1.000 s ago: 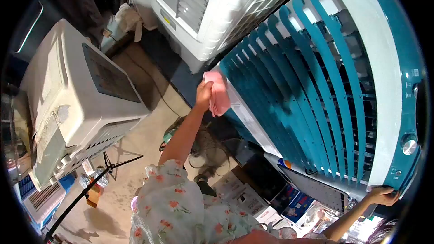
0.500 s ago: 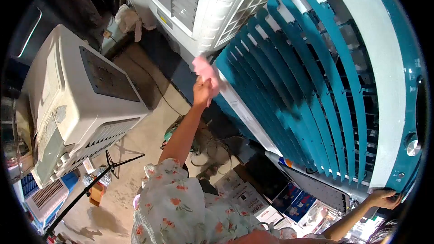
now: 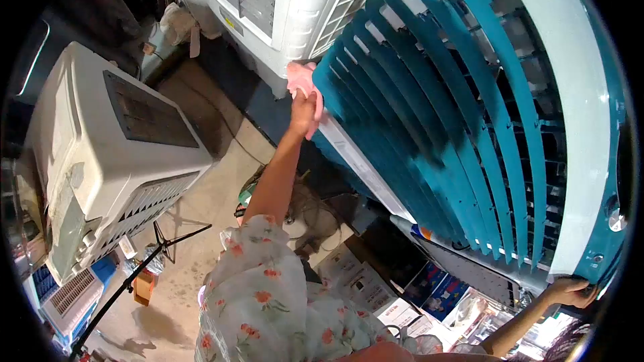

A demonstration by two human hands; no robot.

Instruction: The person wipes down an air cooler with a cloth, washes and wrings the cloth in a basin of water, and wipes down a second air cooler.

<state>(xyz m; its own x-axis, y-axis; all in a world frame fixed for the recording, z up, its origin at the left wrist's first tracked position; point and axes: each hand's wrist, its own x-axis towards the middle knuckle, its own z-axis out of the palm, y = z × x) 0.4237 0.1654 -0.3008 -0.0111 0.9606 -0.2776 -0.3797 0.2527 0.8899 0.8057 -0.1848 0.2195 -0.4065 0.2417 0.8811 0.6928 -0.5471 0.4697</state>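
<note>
My left hand (image 3: 304, 110) is closed around a pink cloth (image 3: 303, 79). The cloth touches the lower corner of a white and teal air cooler (image 3: 590, 181), beside the ends of its teal louvre slats (image 3: 416, 121). At the lower right, my right hand (image 3: 569, 292) grips the edge of the cooler's teal control panel, with its fingertips partly hidden in shadow. A round knob (image 3: 616, 220) sits on that panel.
Another white cooler (image 3: 258, 7) stands close by at the top. An old, worn white cooler (image 3: 121, 147) is at the left. A black tripod stand (image 3: 134, 275), coiled cables (image 3: 312, 218) and printed boxes (image 3: 355, 281) are on the floor side.
My left hand and the pink cloth have shifted slightly along the cooler's lower corner, and the cloth looks less blurred. My right hand keeps its grip. The whole view has moved a little.
</note>
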